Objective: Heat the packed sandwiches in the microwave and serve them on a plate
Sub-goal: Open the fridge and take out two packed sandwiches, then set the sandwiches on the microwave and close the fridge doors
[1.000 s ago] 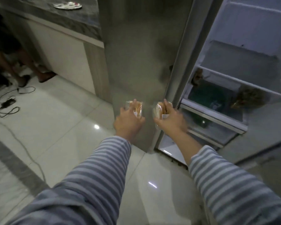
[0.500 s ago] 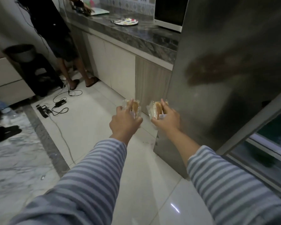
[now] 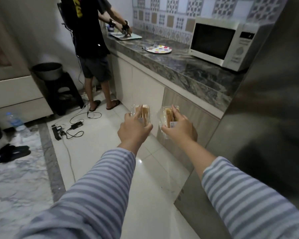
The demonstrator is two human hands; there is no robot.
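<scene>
Hands, two, left hand point(image 3: 134, 131), right hand point(image 3: 180, 129), sandwich packs point(image 3: 146, 112), two, held

White microwave point(image 3: 222, 43) — polka-dot plate point(image 3: 158, 49) — blue-striped sleeves point(image 3: 100, 183)

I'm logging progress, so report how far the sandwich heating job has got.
Done: both packs are picked up. In hand: left hand grips one sandwich pack, right hand the other pack. Left: microwave door is closed, nothing heated, and the dotted plate holds no sandwiches.
</scene>
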